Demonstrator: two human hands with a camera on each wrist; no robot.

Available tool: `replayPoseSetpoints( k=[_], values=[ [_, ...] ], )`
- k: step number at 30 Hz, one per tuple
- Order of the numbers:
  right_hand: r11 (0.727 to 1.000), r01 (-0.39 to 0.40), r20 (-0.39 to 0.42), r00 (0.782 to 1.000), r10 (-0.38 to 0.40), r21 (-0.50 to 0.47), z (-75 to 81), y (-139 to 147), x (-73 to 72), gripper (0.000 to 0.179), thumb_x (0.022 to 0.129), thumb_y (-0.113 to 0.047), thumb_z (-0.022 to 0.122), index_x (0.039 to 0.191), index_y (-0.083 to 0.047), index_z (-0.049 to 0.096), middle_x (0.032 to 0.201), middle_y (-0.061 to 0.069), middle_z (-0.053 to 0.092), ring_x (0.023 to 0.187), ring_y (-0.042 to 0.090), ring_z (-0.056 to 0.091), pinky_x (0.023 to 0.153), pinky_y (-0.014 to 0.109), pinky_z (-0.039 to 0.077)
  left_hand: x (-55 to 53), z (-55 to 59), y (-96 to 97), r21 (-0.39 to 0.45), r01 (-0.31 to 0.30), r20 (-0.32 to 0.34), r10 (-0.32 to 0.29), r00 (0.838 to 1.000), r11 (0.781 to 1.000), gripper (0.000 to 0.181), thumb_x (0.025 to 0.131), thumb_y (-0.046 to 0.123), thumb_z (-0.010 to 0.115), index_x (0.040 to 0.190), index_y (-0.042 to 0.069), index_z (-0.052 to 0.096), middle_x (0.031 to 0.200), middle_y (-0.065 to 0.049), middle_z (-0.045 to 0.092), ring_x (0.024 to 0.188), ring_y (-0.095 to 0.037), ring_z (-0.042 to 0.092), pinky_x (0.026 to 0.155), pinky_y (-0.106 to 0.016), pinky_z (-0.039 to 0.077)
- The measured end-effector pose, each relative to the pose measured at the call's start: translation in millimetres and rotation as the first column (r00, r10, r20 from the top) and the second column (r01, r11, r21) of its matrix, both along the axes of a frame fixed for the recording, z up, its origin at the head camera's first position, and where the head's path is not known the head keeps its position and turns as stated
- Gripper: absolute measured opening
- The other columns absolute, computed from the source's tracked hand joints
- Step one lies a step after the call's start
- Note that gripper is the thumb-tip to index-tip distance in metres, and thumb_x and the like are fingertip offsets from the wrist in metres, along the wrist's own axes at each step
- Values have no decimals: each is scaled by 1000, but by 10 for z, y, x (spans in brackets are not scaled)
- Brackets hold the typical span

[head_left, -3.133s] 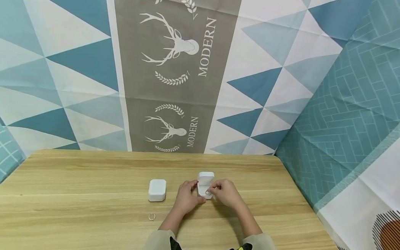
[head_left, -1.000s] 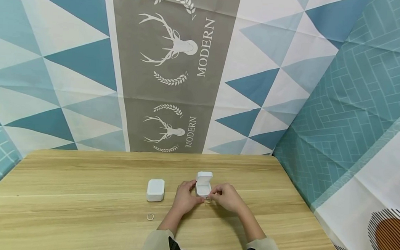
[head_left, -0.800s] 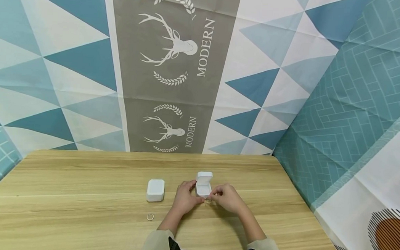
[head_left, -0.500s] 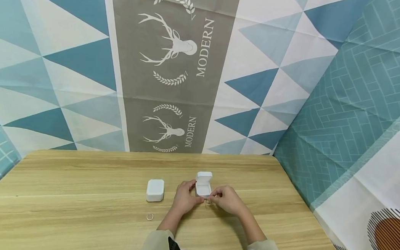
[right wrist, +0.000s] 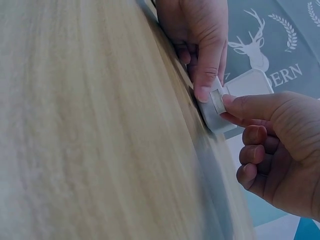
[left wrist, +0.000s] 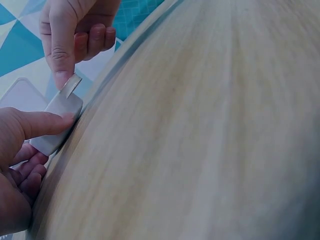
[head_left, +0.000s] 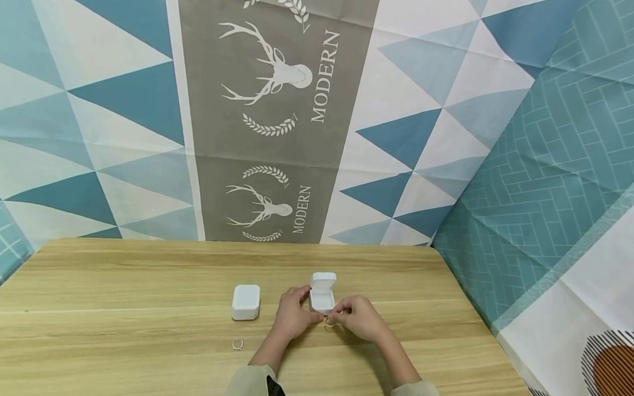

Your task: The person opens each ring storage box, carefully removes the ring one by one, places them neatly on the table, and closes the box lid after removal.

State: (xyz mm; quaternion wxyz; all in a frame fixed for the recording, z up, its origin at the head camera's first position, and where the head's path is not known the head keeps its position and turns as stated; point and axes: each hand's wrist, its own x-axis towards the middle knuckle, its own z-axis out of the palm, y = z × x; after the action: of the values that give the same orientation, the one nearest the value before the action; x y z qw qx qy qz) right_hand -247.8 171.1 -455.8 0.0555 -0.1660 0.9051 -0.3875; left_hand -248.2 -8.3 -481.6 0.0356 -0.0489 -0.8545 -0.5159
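Observation:
A small white ring box (head_left: pixel 322 301) stands on the wooden table with its lid raised. My left hand (head_left: pixel 292 313) grips it from the left, thumb on its front wall and fingers round the far side. Between thumb and index finger, my right hand (head_left: pixel 361 317) pinches a ring (head_left: pixel 329 324) just in front of the box. In the right wrist view the ring (right wrist: pixel 217 102) appears edge-on as a pale metal band against the box's front wall (right wrist: pixel 212 117); whether they touch I cannot tell. The remaining right fingers are curled in.
To the left stands a second white ring box (head_left: pixel 246 302), closed. A second ring (head_left: pixel 238 344) lies on the table (head_left: pixel 123 331) nearer the front. Patterned cloth (head_left: pixel 267 128) hangs behind the table, and more cloth (head_left: pixel 545 206) hangs along its right side.
About three seconds ago my right hand held the ring over the opened box; since then it has come out and down to the front. My left hand keeps its grip on the box.

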Motion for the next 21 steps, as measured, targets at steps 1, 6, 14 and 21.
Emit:
replayPoseSetpoints(
  k=[1,6,14,21],
  values=[
    [1000,1,0,1000,-1,-3,-7,0,-2,12,85,-17,67,78,-9,72,65,-4,57,54,2,44,46,16,35,1,-1,-1,-1,1,0,-1,1000,1000,68,65,15,83,124,-4,56,116,-16,58,109,-31,49,97,-49,41],
    [1000,-9,-8,1000,9,0,-25,0,-3,12,85,-17,67,78,-8,72,68,-3,60,54,3,44,47,16,35,-1,-6,-1,-3,3,5,-3,1000,1000,67,66,15,83,124,-4,56,116,-16,58,110,-31,48,97,-48,41],
    [1000,-14,-7,1000,14,17,-43,2,14,13,85,-18,67,76,-10,72,69,-5,61,55,2,43,48,16,35,7,4,1,-6,0,5,0,1000,1000,68,66,15,83,125,-4,55,117,-16,58,110,-31,48,98,-49,40],
    [1000,1,-3,1000,-1,21,-57,-2,23,14,85,-18,67,75,-10,71,72,-4,63,56,4,44,48,16,35,-3,-1,0,-4,0,10,0,1000,1000,68,66,15,82,126,-4,55,117,-15,57,111,-31,48,98,-48,40]
  ],
)
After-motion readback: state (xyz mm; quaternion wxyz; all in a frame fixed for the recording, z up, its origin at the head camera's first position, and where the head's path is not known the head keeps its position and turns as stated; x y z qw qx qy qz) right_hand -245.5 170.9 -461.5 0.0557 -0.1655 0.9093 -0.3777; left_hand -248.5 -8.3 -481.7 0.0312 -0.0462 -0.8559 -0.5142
